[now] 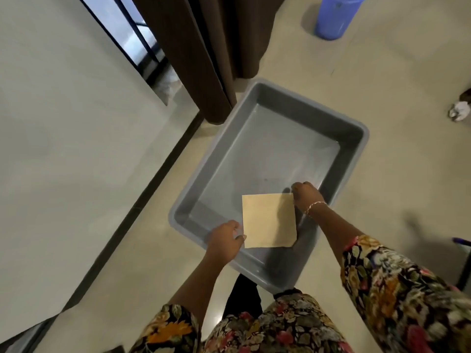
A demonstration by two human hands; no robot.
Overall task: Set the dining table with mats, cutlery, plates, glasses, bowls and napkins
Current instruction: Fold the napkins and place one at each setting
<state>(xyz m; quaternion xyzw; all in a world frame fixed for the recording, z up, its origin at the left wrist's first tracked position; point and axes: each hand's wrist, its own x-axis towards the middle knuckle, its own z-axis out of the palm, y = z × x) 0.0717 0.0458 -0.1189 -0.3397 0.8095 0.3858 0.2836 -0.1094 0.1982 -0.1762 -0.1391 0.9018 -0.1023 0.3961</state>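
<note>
A square tan napkin [269,220] is held flat above the near end of a grey plastic tub [354,138] that stands on the floor. My left hand [226,239] pinches the napkin's near left corner. My right hand [305,196] pinches its far right corner. Nothing else shows inside the tub.
A pale wall [76,138] with a dark skirting runs along the left. Brown curtains [204,54] hang behind the tub. A blue bin [334,16] stands at the far right, and a crumpled white scrap [460,111] lies on the floor at the right edge.
</note>
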